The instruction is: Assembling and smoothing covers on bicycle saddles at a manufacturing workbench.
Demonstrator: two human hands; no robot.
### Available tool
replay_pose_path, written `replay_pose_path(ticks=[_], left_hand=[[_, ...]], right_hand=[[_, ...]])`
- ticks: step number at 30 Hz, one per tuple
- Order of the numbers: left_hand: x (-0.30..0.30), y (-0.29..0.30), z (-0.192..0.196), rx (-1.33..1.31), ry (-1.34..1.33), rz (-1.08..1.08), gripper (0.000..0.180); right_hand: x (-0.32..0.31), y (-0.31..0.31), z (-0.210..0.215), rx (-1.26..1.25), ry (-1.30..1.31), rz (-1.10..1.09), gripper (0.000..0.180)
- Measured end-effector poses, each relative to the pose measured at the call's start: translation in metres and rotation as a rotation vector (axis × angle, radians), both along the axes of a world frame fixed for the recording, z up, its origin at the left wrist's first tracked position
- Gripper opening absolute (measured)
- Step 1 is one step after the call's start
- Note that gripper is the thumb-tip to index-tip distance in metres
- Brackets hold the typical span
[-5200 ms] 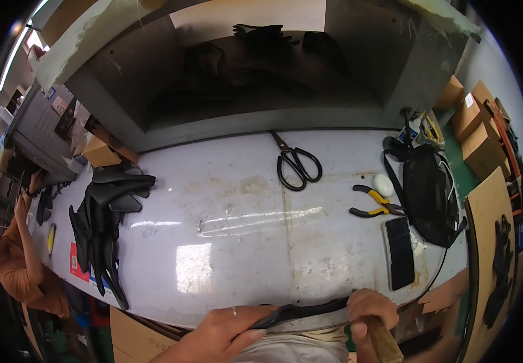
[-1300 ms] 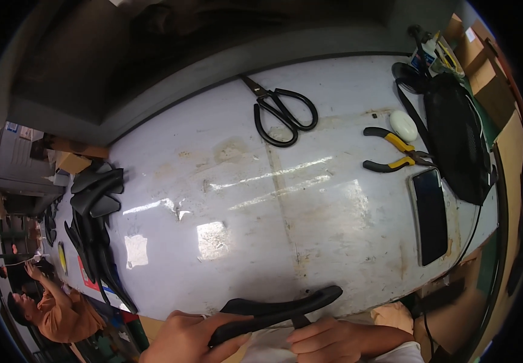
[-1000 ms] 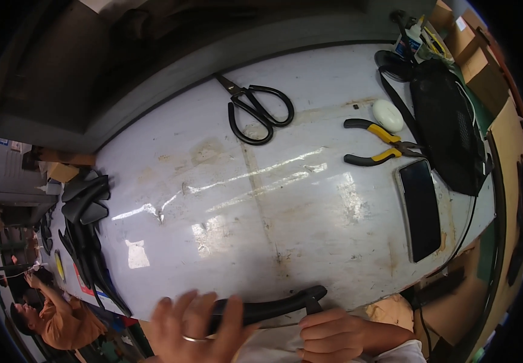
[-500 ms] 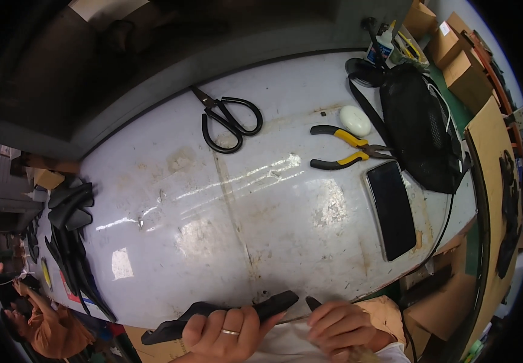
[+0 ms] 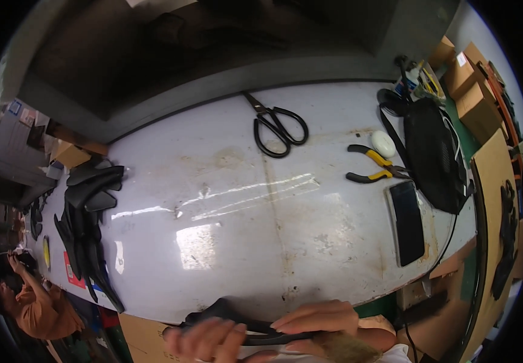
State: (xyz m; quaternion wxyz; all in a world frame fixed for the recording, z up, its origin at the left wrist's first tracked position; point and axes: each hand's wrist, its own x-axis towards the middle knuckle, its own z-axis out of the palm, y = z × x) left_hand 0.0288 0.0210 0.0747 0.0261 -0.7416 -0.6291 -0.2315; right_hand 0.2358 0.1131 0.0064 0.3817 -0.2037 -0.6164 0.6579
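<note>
Head view shows both hands at the bottom middle of the frame, at the near edge of the table (image 5: 225, 242). The left hand (image 5: 204, 339) and the right hand (image 5: 316, 317) each grip a long black curved strip (image 5: 237, 320). The left hand looks blurry. It seems best to hold both ends firmly and keep the strip over the table edge. Big bare room lies in the middle. Scissors (image 5: 276, 124), pliers (image 5: 373, 166) and a phone (image 5: 408, 221) sit well apart, at upper right.

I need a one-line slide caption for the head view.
Both hands, left hand and right hand, grip a long black strip at the white worktable edge.
</note>
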Motion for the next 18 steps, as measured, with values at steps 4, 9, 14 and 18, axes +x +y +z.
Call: replay_pose_path(ticks=[4,9,14,18], left_hand=[[-0.028,-0.006,0.007,-0.026,-0.053,0.167,0.051],[-0.027,-0.013,0.008,-0.123,-0.257,0.229,0.044],[-0.023,-0.014,0.006,-0.083,-0.231,0.256,0.042],[-0.039,-0.022,0.004,-0.163,-0.484,0.256,0.044]], right_hand=[[-0.007,-0.005,-0.002,-0.011,0.007,-0.051,0.034],[-0.059,-0.047,-0.012,0.026,0.149,-0.353,0.061],[-0.066,-0.056,-0.031,0.102,0.143,-0.534,0.062],[-0.048,-0.034,-0.035,0.205,0.210,-0.316,0.062]])
